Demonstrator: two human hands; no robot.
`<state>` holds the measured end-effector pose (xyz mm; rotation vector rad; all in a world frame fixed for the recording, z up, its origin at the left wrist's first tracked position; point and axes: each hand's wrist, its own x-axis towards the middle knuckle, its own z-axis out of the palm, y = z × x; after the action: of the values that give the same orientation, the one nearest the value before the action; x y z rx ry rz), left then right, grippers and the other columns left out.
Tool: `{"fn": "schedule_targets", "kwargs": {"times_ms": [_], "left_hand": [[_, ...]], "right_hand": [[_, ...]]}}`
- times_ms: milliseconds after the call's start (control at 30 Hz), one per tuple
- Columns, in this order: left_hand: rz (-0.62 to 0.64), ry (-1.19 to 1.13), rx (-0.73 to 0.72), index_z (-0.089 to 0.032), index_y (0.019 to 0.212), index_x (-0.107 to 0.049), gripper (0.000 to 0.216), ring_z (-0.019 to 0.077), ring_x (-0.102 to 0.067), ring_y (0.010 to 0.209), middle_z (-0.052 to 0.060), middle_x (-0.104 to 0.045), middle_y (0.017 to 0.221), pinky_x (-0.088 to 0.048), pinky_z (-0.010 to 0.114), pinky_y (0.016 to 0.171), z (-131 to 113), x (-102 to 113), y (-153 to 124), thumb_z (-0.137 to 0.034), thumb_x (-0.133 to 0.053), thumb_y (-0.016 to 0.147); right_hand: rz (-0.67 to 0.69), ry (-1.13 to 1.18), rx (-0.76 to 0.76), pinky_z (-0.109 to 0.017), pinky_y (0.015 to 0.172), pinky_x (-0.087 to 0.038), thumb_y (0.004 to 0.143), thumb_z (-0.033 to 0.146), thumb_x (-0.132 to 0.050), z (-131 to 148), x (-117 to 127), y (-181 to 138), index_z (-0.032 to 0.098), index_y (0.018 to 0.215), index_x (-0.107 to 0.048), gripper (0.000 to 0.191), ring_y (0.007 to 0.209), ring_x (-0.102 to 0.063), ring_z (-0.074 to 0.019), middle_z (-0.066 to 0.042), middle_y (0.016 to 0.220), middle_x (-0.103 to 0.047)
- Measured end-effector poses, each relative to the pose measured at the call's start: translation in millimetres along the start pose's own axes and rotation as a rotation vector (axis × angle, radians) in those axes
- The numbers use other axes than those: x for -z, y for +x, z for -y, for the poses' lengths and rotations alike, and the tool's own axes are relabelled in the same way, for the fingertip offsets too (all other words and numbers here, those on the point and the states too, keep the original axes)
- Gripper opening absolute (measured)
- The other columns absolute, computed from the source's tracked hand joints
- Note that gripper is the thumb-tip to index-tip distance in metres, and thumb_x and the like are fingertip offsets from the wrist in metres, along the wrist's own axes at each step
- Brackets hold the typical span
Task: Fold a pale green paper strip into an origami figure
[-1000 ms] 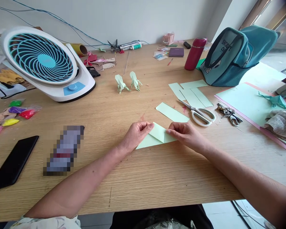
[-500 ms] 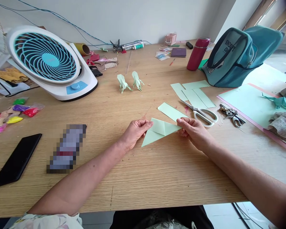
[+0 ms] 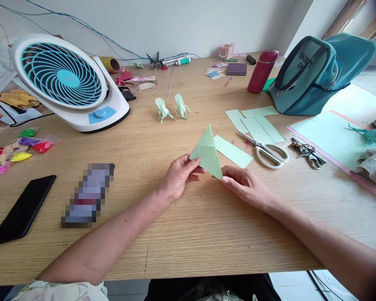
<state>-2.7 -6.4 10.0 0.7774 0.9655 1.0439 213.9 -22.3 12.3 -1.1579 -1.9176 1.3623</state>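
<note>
A pale green folded paper triangle [image 3: 207, 151] stands tilted up over the middle of the wooden table [image 3: 181, 234]. My left hand [image 3: 179, 175] pinches its lower left corner. My right hand [image 3: 242, 186] pinches its lower right point. A loose pale green paper strip [image 3: 233, 151] lies flat just behind the triangle. White-handled scissors [image 3: 266, 151] lie to the right of the strip.
Two small folded green paper figures [image 3: 171, 108] stand further back. More green strips [image 3: 253, 121], keys [image 3: 307, 151], a red bottle [image 3: 261, 71] and a teal bag [image 3: 316, 75] are at the right. A fan [image 3: 65, 83], a black phone [image 3: 21, 211] and coloured packets [image 3: 21, 146] are at the left.
The folded paper lay flat a second ago. Both hands have turned it and lifted it, so its point now sticks up. My right hand moved from its right end to its lower point.
</note>
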Motion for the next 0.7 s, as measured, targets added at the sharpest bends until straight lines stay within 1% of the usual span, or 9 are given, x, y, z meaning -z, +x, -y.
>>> {"fn": "schedule_targets", "kwargs": {"times_ms": [67,133,267,367,433,533,600,700], "left_hand": [[0.028,-0.003,0.004,-0.014,0.092,-0.068,0.036,0.01,-0.068,0.068,0.001,-0.072,0.084,-0.053,0.015,0.047,2,-1,-1,-0.035,-0.087,0.069],[0.049,0.005,0.01,-0.014,0.092,-0.069,0.039,0.0114,-0.069,0.069,0.002,-0.072,0.085,-0.053,0.016,0.047,3,-2,-1,-0.037,-0.088,0.067],[0.049,0.068,0.004,-0.012,0.09,-0.071,0.044,0.0134,-0.07,0.069,0.005,-0.073,0.084,-0.051,0.017,0.045,4,0,-1,-0.044,-0.088,0.066],[0.045,0.088,-0.009,-0.013,0.09,-0.071,0.048,0.015,-0.07,0.071,0.006,-0.073,0.084,-0.05,0.018,0.044,3,1,-2,-0.053,-0.085,0.067],[0.023,0.089,-0.039,-0.014,0.085,-0.071,0.047,0.0139,-0.068,0.069,0.005,-0.071,0.082,-0.047,0.016,0.042,2,1,-1,-0.055,-0.084,0.066],[-0.02,0.105,-0.098,-0.016,0.075,-0.067,0.042,0.0091,-0.059,0.061,0.001,-0.064,0.074,-0.037,0.014,0.039,0,3,1,-0.053,-0.085,0.066],[-0.019,0.136,-0.134,-0.016,0.071,-0.065,0.04,0.0061,-0.05,0.055,-0.002,-0.057,0.069,-0.031,0.015,0.039,0,5,3,-0.051,-0.084,0.068],[-0.013,0.262,-0.193,-0.017,0.068,-0.062,0.039,0.0055,-0.037,0.052,-0.005,-0.043,0.061,-0.028,0.017,0.043,0,8,3,-0.052,-0.077,0.076]], "right_hand": [[-0.011,-0.054,-0.027,-0.028,0.054,-0.026,0.091,0.063,-0.054,0,-3,-1,0.017,0.077,-0.057,0.048,0.062,-0.036,-0.012,0.002,0.066,-0.042],[-0.032,-0.083,-0.049,-0.028,0.053,-0.026,0.092,0.062,-0.052,-2,-4,-1,0.017,0.073,-0.057,0.049,0.059,-0.036,-0.0115,0.002,0.064,-0.043],[-0.044,-0.108,-0.052,-0.028,0.054,-0.028,0.093,0.058,-0.05,-4,-3,0,0.016,0.074,-0.062,0.047,0.059,-0.039,-0.012,0.001,0.064,-0.048],[-0.045,-0.113,-0.042,-0.027,0.053,-0.029,0.094,0.055,-0.05,-5,-1,1,0.016,0.075,-0.063,0.045,0.058,-0.039,-0.0117,0.001,0.063,-0.047],[-0.027,-0.118,-0.028,-0.027,0.052,-0.028,0.095,0.054,-0.049,-5,0,1,0.016,0.073,-0.061,0.045,0.056,-0.038,-0.0112,0.002,0.062,-0.046],[0.018,-0.13,0.012,-0.027,0.05,-0.024,0.095,0.057,-0.05,-7,2,0,0.018,0.065,-0.052,0.049,0.054,-0.033,-0.0101,0.003,0.059,-0.04],[0.047,-0.129,0.039,-0.027,0.049,-0.022,0.094,0.057,-0.052,-7,3,0,0.018,0.062,-0.05,0.05,0.053,-0.032,-0.0097,0.004,0.058,-0.037],[0.087,-0.136,0.072,-0.026,0.049,-0.026,0.095,0.056,-0.053,-7,4,0,0.018,0.068,-0.058,0.048,0.052,-0.035,-0.0101,0.003,0.057,-0.042]]}}
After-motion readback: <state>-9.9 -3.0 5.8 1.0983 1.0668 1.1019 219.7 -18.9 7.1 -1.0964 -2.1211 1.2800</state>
